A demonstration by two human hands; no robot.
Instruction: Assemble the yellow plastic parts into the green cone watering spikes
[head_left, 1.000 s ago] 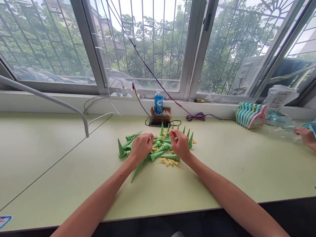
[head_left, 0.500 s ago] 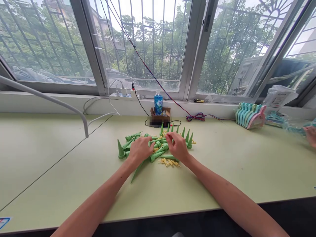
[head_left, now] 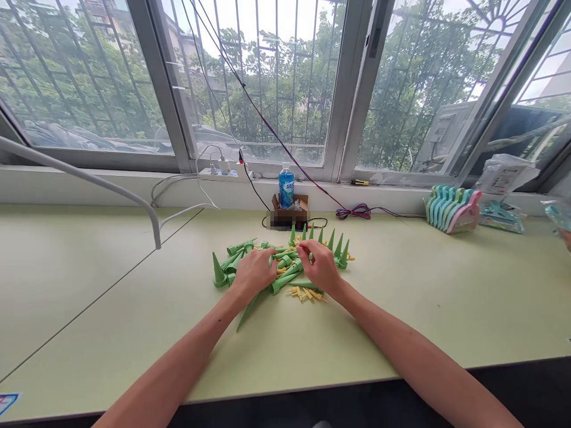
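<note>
My left hand (head_left: 256, 272) curls around a green plastic spike (head_left: 270, 260); a bit of it shows between thumb and fingers. Close by on the right, my right hand (head_left: 322, 265) has thumb and forefinger pinched together, and whatever is between them is too small to make out. Under and around both hands lies a pile of hollow green cone spikes (head_left: 285, 279). Several more spikes (head_left: 339, 245) stand upright in a row behind my right hand, and one spike (head_left: 218, 272) stands at the left. Small yellow nozzle-like pieces (head_left: 307, 293) lie in front of the pile.
Behind the pile, a blue liquid bottle (head_left: 286, 189) stands by an open cardboard box (head_left: 303, 205). Coiled cable (head_left: 354, 211) rests near the sill. Pastel hangers (head_left: 450, 209) stand at right. A co-worker's hand (head_left: 566, 238) holds a clear bag (head_left: 558, 213). A grey tube (head_left: 154, 223) arches at left.
My hands have barely moved; the left thumb and fingers have drawn slightly closer together. At the far right, the co-worker's hand and clear bag have lifted off the table and moved toward the edge.
</note>
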